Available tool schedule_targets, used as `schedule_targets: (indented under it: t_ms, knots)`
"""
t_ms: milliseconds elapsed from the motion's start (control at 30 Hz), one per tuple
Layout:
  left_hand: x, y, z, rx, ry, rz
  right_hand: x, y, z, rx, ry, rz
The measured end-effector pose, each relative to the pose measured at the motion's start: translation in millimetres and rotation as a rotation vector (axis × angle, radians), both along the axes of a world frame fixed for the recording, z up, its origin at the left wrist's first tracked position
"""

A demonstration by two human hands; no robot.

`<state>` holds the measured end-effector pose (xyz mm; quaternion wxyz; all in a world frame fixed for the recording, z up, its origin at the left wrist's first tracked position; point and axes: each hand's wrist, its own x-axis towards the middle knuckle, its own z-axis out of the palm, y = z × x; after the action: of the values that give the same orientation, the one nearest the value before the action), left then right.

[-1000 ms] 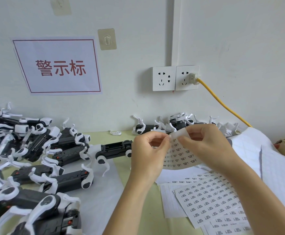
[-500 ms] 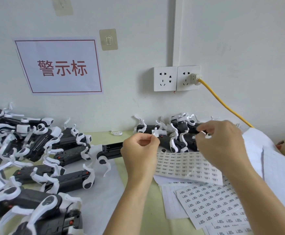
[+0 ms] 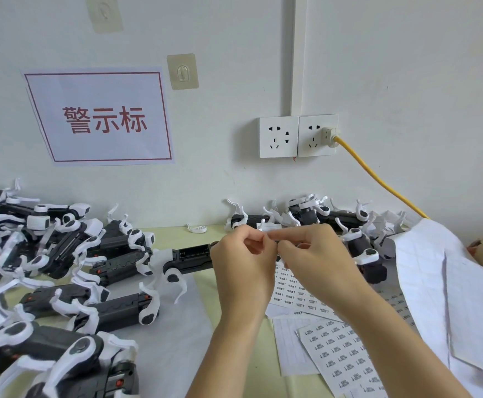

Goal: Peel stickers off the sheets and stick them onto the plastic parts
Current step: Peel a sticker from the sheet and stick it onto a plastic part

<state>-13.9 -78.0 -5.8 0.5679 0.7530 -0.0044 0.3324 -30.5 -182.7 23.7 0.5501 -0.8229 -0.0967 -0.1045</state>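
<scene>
White sticker (image 3: 269, 227) pinched between left hand (image 3: 241, 262) and right hand (image 3: 318, 261), above sticker sheets (image 3: 341, 354).

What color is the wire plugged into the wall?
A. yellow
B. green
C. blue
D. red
A: the wire running from the plug in the right-hand wall socket down toward the table is yellow.
</scene>
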Motion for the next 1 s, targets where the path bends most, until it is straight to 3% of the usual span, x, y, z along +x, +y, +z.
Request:
schedule_targets:
  t_ms: [200,300,433,533,633,867,1000]
  knots:
    - [1.0,4.5,-1.8,0.192,-0.055,-0.142,6.7,-4.0,-5.6,0.060,-0.062,-0.117]
    - [3.6,16.4,-2.3,0.324,-0.031,-0.062,13.3,-12.1,-8.8,0.104,-0.058,-0.245]
    - [11.0,48.1,-6.7,0.643,0.266,0.268,16.5,-24.7,-8.9,0.173,0.033,-0.220]
    - [11.4,65.9,-10.1,0.748,0.584,0.277,17.0,-28.6,-7.4,0.179,0.069,-0.169]
    - [12.2,72.2,-14.6,0.803,0.643,0.336,16.3,-30.1,-7.5,0.149,0.081,-0.103]
    - [8.7,66.7,-8.6,0.782,0.504,0.500,16.4,-29.2,-7.9,0.112,0.074,-0.038]
    - [8.6,59.8,-0.9,0.376,0.391,0.271,15.3,-27.7,-7.7,0.090,0.017,-0.030]
